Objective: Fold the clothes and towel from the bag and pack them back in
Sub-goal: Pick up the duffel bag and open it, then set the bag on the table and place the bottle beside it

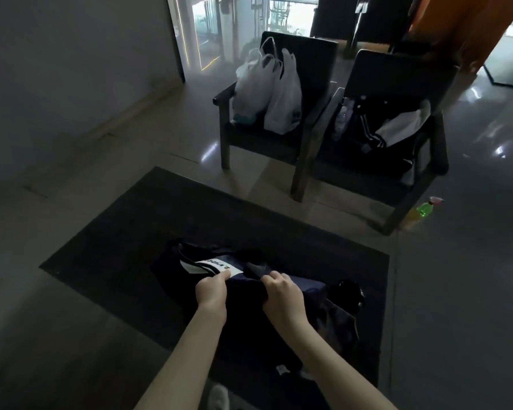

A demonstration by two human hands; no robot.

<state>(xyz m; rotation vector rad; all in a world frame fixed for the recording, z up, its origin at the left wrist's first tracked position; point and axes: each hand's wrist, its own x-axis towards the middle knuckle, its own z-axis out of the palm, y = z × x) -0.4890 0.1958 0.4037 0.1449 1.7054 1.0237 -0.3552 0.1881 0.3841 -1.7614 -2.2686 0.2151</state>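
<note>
A dark garment (pixel 172 267) with a white printed panel lies on a dark mat (pixel 125 232) on the floor. My left hand (pixel 211 290) grips the garment's near edge beside the white panel. My right hand (pixel 282 291) grips the same edge a little to the right, fingers curled over the fabric. A dark bag (pixel 341 318) sits on the mat just right of my right hand; its opening is hard to make out in the dim light.
Two dark armchairs stand beyond the mat. The left chair (pixel 305 134) holds white plastic bags (pixel 267 90). The right chair (pixel 427 161) holds a dark striped jacket (pixel 376 134) and a bottle. A green bottle (pixel 424 210) stands on the floor at the right.
</note>
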